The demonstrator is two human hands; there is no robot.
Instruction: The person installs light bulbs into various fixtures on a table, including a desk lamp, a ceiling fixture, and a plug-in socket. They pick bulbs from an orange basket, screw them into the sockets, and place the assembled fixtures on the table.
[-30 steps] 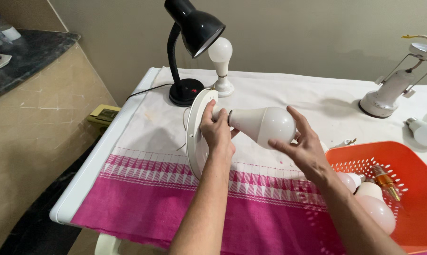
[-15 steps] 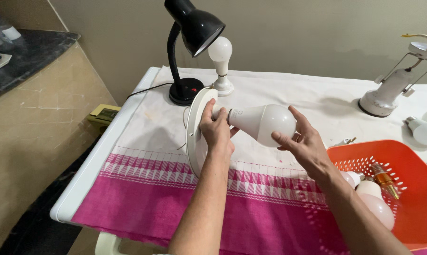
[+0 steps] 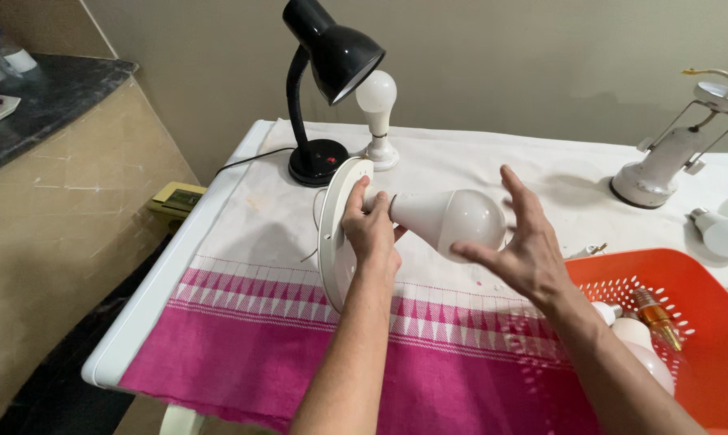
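Note:
My left hand point(image 3: 372, 229) grips a round white fixture plate point(image 3: 332, 234), held on edge above the table. A large white bulb point(image 3: 448, 217) sticks out sideways from the plate's socket. My right hand point(image 3: 521, 242) cups the bulb's rounded end with its fingers spread, touching or nearly touching the glass. A thin wire hangs from the plate on the left.
A black desk lamp point(image 3: 324, 76) and a white bulb on a stand point(image 3: 378, 117) are behind. An orange basket point(image 3: 686, 278) with several bulbs sits at the right. A white lamp base point(image 3: 662, 165) and loose bulb point(image 3: 722, 235) lie far right. A dark counter point(image 3: 50, 97) is left.
My right hand has shifted its fingers around the bulb's end, as if turning it. The left hand and plate stay nearly still.

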